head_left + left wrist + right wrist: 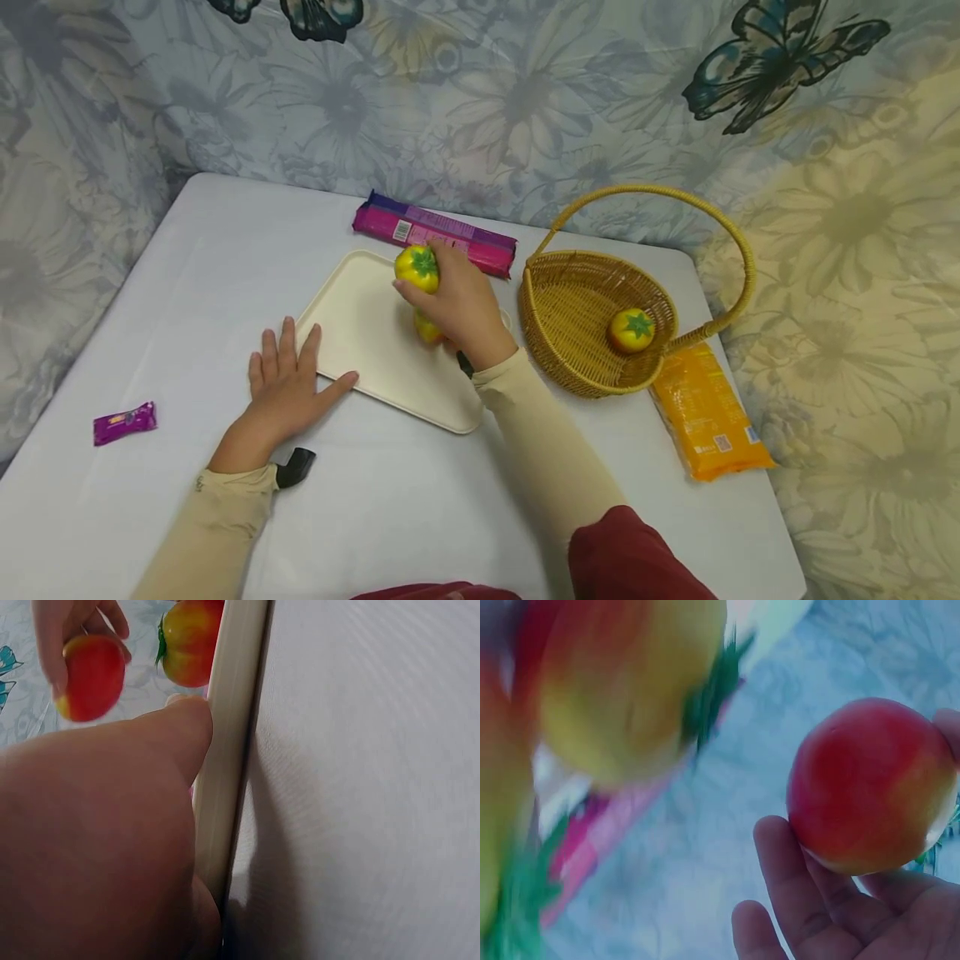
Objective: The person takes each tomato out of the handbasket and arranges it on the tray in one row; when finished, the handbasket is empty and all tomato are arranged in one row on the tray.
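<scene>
My right hand [468,304] holds a red-and-yellow tomato [416,267] with a green leafy top, raised over the cream tray [367,350]. Its red underside shows between thumb and fingers in the right wrist view. Below the hand, another tomato [428,327] is partly hidden; two blurred tomatoes [622,690] appear at the left of the right wrist view. My left hand [288,387] lies with fingers spread at the tray's near left corner, its thumb against the rim [229,727].
Right of the tray stands a wicker basket [551,350] with a tall handle and one tomato [632,331] inside. An orange packet [708,417] lies beside it. Behind the tray is a long purple-pink package [435,229]. A small purple wrapped snack [125,423] lies far left.
</scene>
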{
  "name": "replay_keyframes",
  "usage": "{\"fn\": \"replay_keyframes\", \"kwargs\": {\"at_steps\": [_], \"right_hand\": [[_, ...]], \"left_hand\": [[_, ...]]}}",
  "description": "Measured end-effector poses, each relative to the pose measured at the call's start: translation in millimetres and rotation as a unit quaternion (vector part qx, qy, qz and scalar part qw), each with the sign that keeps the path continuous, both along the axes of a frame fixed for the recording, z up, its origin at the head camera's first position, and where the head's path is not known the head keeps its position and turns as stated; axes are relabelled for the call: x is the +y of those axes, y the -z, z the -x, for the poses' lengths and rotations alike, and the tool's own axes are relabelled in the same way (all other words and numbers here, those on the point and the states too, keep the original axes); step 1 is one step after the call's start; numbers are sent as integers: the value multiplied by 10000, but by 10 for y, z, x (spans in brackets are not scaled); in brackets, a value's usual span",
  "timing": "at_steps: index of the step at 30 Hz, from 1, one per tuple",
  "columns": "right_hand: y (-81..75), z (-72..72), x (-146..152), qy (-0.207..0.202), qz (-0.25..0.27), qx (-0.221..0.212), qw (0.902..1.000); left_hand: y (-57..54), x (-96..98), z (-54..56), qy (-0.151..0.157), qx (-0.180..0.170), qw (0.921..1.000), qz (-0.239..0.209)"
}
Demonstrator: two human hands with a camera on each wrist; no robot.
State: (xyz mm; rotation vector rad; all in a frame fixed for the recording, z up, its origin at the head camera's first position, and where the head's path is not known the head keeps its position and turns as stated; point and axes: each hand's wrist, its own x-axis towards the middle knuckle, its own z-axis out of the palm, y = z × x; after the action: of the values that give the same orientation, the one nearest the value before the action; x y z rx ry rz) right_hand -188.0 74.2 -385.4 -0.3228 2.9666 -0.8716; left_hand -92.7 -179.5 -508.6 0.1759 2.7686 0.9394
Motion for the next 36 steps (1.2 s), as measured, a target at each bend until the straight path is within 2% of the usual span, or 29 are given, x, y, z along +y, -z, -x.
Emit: {"fn": "replay_keyframes", "kwargs": {"at_steps": [7,15,20,23,31,36], "right_hand": [[233,75,-299,-228,-545,-216,9980],[534,57,-456,-244,-1292,10,9913],[695,7,-483,-225,-1709,296,9846],[732,14,-473,-164,-1869,403,9814],[781,33,-494,-278,-2466,104,9687],[767,-3,-510,-318,-2508,94,9675]], "left_hand": [[-84,5,0,-22,-178,9998,110],[-103,17,2,35,-219,9995,209],[-53,8,0,36,-148,9997,211],[-15,4,10,14,-89,9998,193],[-30,15,9,-5,-122,9998,159],[-51,14,7,0,-104,9999,79]]}}
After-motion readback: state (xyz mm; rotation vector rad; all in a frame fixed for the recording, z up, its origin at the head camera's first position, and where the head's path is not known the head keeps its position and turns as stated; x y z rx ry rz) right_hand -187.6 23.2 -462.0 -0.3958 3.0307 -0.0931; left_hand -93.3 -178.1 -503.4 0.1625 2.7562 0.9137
